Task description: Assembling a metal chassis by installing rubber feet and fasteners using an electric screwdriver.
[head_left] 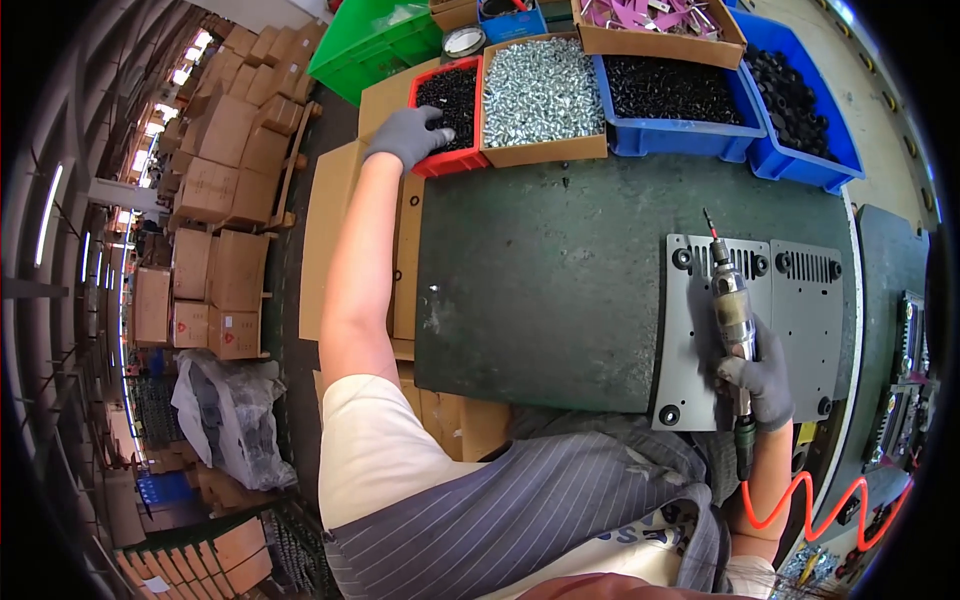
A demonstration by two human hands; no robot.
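My left hand (408,138), in a grey glove, reaches over the left rim of a red bin (462,163) of small black screws (447,95). Its thumb and a finger show apart over the screws, with no piece visible between them. In my right hand (765,380), also gloved, is a pneumatic screwdriver (735,315), its bit pointing away from me. The tool lies over grey metal plates (690,350) with slots and round black feet (671,413). An orange coiled air hose (805,500) trails from the tool's rear end toward the right.
Along the table's (540,290) far edge stand a cardboard box (545,150) of silvery screws, blue bins (680,140) of black parts and a box (660,45) of pink pieces. A green crate (375,45) is behind. Stacked cartons (215,190) stand at left.
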